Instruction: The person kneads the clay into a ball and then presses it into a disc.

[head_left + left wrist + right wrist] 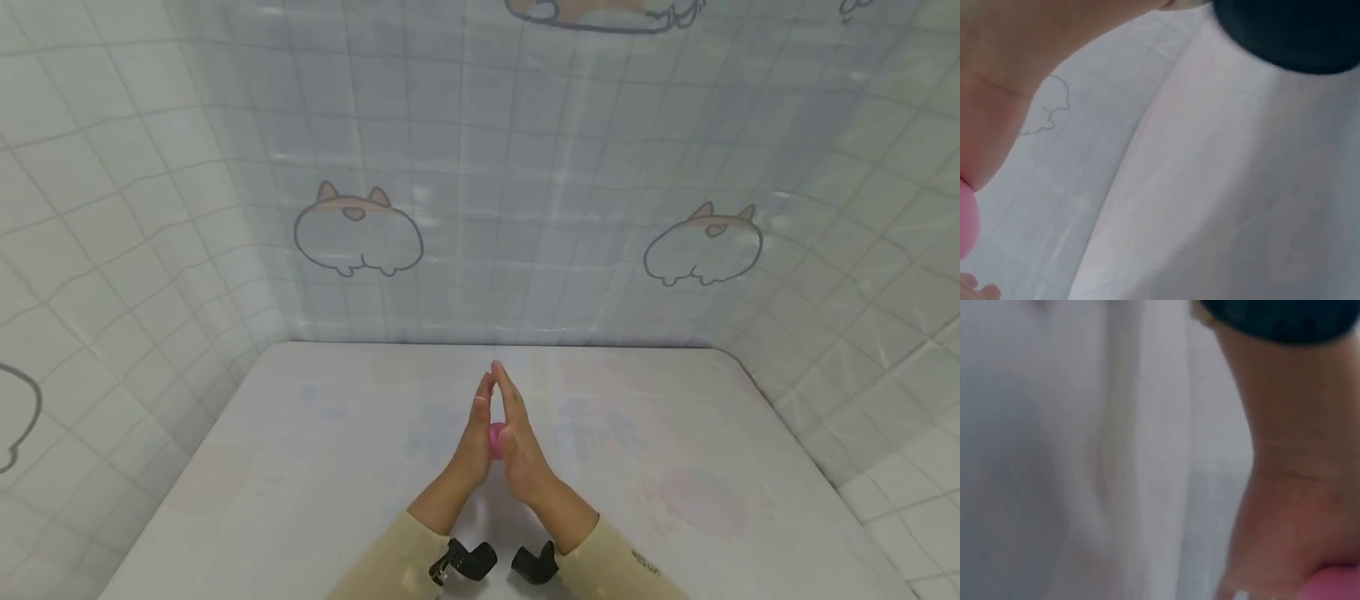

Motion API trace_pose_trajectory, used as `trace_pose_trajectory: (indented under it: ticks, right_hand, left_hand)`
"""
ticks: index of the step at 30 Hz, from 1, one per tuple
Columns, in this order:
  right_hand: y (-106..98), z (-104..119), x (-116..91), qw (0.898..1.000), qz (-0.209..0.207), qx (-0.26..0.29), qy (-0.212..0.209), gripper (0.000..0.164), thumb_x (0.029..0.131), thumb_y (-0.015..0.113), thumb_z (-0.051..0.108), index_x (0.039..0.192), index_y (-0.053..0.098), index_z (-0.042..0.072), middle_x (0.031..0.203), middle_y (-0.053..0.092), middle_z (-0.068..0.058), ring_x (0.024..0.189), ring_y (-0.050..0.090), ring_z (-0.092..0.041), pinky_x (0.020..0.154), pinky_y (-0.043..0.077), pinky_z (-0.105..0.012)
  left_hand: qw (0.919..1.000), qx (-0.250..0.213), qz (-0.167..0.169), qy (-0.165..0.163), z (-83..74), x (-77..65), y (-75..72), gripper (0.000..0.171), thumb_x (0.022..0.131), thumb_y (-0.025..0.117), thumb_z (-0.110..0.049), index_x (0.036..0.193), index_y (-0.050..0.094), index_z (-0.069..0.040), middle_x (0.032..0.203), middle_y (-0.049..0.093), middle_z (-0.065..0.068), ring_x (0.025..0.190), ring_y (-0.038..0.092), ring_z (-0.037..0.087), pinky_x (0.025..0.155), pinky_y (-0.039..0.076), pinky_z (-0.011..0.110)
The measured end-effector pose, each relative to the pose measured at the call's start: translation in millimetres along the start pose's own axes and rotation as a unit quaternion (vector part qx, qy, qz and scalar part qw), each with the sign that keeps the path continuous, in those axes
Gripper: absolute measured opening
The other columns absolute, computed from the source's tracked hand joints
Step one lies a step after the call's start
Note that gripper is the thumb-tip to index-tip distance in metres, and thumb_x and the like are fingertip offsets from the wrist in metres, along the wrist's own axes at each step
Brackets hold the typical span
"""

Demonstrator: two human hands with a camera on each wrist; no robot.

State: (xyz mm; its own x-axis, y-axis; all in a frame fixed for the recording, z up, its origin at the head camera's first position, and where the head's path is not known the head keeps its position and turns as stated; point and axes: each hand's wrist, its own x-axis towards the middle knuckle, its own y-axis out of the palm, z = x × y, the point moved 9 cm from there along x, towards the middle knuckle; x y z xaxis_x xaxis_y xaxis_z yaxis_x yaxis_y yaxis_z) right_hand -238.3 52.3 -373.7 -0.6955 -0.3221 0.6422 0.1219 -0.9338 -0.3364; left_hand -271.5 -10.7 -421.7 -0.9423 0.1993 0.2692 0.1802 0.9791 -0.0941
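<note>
A pink rounded object, ball-like in shape (pixel 496 442), sits between the two palms and is partly hidden by them. My left hand (pixel 472 442) presses against it from the left with fingers straight and pointing away. From the other side my right hand (pixel 523 457) presses it, its fingers also straight. The fingertips of both hands come close together at the far end, while the wrists spread apart. Part of the pink ball (pixel 967 220) shows at the left edge of the left wrist view, against the palm. The right wrist view has the ball (pixel 1336 586) at its lower right corner.
Both hands are above a white table (pixel 322 467) with faint coloured patches. A white grid-patterned sheet with dog drawings (pixel 360 233) rises behind and at both sides. Black wrist cameras (pixel 474 561) are on the beige sleeves (pixel 405 558).
</note>
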Motion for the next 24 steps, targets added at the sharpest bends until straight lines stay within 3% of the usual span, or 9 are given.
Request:
trace_pose_trajectory:
  ticks: [7, 15, 24]
  right_hand:
    - [-10.5, -2.1, 8.0, 0.997, -0.012, -0.072, 0.004, 0.084, 0.101, 0.007, 0.067, 0.161, 0.011, 0.008, 0.165, 0.014, -0.017, 0.15, 0.011, -0.037, 0.109, 0.014, -0.073]
    - [-17.8, -21.2, 10.1, 0.996, -0.017, -0.086, 0.036, 0.085, 0.1, 0.008, 0.069, 0.162, 0.008, 0.011, 0.167, 0.009, -0.012, 0.151, 0.007, -0.037, 0.111, 0.012, -0.072]
    - [-12.0, -41.0, 4.0, 0.994, 0.018, -0.065, 0.089, 0.079, 0.103, 0.015, 0.066, 0.162, 0.008, 0.014, 0.168, 0.008, -0.007, 0.152, 0.006, -0.036, 0.112, 0.008, -0.07]
  left_hand:
    - [0.9996, -0.003, 0.03, 0.003, 0.5, -5.6, 9.1, 0.074, 0.103, 0.003, -0.062, 0.162, 0.012, -0.017, 0.167, 0.007, 0.01, 0.151, 0.009, 0.04, 0.111, 0.009, 0.072]
    - [0.9967, -0.022, 0.073, 0.025, -9.1, -11.2, 20.8, 0.072, 0.103, 0.0, -0.059, 0.162, 0.006, -0.019, 0.168, 0.006, 0.007, 0.151, 0.009, 0.037, 0.113, 0.007, 0.07]
    - [0.9952, -0.035, 0.04, 0.083, -22.9, -11.2, 14.9, 0.079, 0.101, 0.005, -0.067, 0.162, 0.005, -0.018, 0.168, 0.004, 0.005, 0.151, 0.009, 0.032, 0.111, 0.009, 0.072]
